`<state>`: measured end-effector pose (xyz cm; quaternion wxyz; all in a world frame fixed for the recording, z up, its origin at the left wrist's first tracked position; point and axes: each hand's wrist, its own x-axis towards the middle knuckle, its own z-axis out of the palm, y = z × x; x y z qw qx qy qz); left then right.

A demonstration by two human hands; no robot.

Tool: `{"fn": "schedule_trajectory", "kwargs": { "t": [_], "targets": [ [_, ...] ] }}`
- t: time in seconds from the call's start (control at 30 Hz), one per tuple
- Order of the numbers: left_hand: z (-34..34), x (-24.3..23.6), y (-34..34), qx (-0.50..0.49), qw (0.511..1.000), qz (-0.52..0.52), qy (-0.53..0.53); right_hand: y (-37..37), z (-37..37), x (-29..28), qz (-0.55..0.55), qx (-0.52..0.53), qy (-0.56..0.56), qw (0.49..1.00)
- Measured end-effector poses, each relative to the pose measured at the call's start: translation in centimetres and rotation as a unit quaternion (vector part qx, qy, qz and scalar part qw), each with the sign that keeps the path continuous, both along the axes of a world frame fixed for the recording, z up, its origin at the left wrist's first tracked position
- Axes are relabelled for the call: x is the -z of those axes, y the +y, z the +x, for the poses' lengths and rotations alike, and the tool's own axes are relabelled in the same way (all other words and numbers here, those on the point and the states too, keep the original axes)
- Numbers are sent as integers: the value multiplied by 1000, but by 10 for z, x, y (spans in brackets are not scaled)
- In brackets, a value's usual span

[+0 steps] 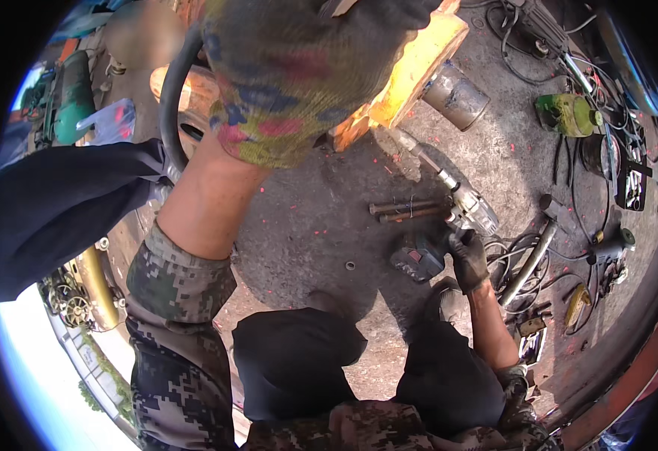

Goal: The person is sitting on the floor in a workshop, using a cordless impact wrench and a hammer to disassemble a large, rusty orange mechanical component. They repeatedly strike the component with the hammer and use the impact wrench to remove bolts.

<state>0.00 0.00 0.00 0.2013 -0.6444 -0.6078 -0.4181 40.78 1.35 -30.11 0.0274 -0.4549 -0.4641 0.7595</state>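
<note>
My left hand (291,83), in a flower-patterned glove with a dark palm, is large at the top of the head view. Its fingers curl in over the orange-yellow metal workpiece (419,68); what they grip is mostly hidden. Lower right, my right hand (468,259) in a dark glove is closed round the handle of a cordless impact wrench (473,210). The wrench has a silver head and a dark battery pack (418,259). Its long extension bar (427,159) points up and left, with the tip close to the workpiece's lower edge.
Two long rusty bolts (408,209) lie beside the wrench. A hammer (532,259), loose cables, a grey metal cylinder (457,96) and a green container (565,114) are on the right. A black hose (173,98) bends past my left wrist. Another person's dark trouser leg (81,203) is at left.
</note>
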Motion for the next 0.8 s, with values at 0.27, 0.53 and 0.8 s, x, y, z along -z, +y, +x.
{"fn": "schedule_trajectory", "kwargs": {
  "t": [0.27,0.53,0.8],
  "targets": [
    [92,172,-223,-73,836,-258,-478,6,-30,30,-306,36,278,910],
    [171,266,-277,-63,756,-277,-590,13,-39,36,-361,34,299,883],
    [180,268,-271,-40,727,-351,-589,14,-41,34,-317,32,292,902]
  ]
}}
